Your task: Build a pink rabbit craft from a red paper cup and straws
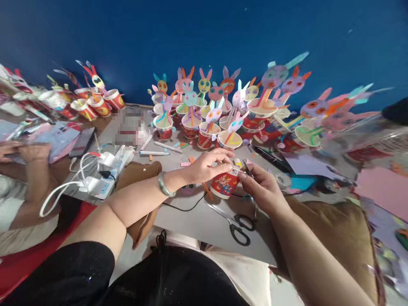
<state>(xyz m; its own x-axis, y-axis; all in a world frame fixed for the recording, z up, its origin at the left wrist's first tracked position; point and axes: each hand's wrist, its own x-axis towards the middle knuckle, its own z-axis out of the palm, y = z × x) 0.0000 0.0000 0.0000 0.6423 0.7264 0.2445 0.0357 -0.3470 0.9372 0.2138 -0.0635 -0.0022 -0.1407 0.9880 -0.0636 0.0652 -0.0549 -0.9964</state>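
Observation:
My left hand [212,166], with a bangle on its wrist, is closed in a pinch over a red printed paper cup [225,185]. A thin white strip [235,169] runs from its fingertips toward my right hand [264,189]. That hand is closed round a slim dark metal tool [247,167], mostly hidden by the fingers; its exact kind is unclear. The cup stands upright on the table between both hands. Below it lie scissors [239,231] with black handles, and an orange strip [207,191] lies beside the cup.
Several paper cups with paper rabbit figures [208,131] stand along the blue wall [197,34]. White chargers and a power strip [105,185] sit at left, near another person's hands [35,153]. A brown cushion [334,238] and lilac paper [310,165] are at right.

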